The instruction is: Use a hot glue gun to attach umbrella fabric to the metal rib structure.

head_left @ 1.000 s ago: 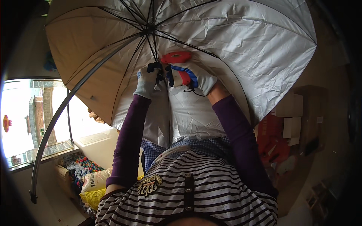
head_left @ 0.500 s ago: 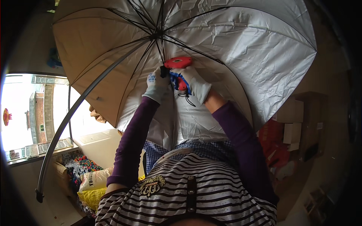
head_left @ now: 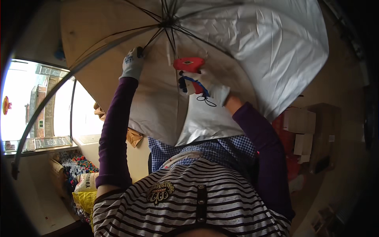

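An open umbrella (head_left: 284, 51) with a silver inner lining spreads in front of me, its dark ribs meeting at a hub (head_left: 167, 22). From the hub its long shaft (head_left: 59, 85) runs down to the left. My left hand (head_left: 132, 65), in a white glove, is closed around a dark rib left of and below the hub. In my gloved right hand (head_left: 207, 85) is a red pistol-grip hand tool (head_left: 189, 63) with a black cord loop hanging beneath. The tool is close to the lining's middle seam; whether it touches the cloth I cannot tell.
A bright window (head_left: 39, 102) is at the left. Below it lie a heap of colourful small items (head_left: 81, 162), a white sack (head_left: 85, 181) and a yellow bag (head_left: 85, 199). Cardboard boxes (head_left: 300, 120) stand at the right.
My left hand has moved left and up, away from the tool, to another rib. The right hand has shifted slightly right with the tool. The umbrella has turned, its shaft end rising leftward.
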Available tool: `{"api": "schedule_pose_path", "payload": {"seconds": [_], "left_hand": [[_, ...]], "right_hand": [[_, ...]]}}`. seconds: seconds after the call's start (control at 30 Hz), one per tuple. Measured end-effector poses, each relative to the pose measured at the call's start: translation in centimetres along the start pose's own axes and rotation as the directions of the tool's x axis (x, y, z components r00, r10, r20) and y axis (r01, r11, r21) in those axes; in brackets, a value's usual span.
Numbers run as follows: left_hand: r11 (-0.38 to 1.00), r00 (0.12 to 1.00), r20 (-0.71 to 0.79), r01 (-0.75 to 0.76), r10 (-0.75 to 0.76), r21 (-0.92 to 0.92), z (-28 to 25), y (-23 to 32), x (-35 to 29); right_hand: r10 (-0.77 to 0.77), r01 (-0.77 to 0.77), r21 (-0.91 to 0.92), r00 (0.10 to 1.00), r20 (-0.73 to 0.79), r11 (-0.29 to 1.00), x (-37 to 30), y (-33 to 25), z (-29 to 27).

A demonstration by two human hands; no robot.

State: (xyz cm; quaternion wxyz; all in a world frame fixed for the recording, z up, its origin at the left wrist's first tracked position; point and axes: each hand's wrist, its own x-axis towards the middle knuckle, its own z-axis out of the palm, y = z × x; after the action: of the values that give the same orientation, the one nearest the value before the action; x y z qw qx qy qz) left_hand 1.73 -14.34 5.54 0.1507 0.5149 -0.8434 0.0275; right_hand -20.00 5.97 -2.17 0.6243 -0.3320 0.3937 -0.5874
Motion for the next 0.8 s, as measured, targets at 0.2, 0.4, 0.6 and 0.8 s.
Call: {"api": "schedule_pose_path", "payload": {"seconds": [0.2,0.4,0.6,0.8], "left_hand": [[0.958,0.998,-0.050,-0.052,0.040,-0.281,1.9,7.9,-10.4],[0.999,0.902,0.430,0.031,-0.041,0.030,4.7,6.4,-12.7],[0.945,0.815,0.507,-0.140,0.279,-0.295,0.7,6.4,-7.6],[0.888,0.958,0.272,0.048,0.089,-0.456,3.5,6.4,-7.2]], "right_hand": [[-0.378,0.346,-0.184,0.908,-0.182,0.920,-0.4,1.1,-1.9],[-0.203,0.205,0.003,0.971,-0.125,0.979,-2.0,-0.2,-0.8],[-0.173,0.165,-0.055,0.952,-0.251,0.985,1.0,2.8,0.2],[-0.249,0.292,0.007,0.826,-0.506,0.956,1.9,2.9,5.6]]}}
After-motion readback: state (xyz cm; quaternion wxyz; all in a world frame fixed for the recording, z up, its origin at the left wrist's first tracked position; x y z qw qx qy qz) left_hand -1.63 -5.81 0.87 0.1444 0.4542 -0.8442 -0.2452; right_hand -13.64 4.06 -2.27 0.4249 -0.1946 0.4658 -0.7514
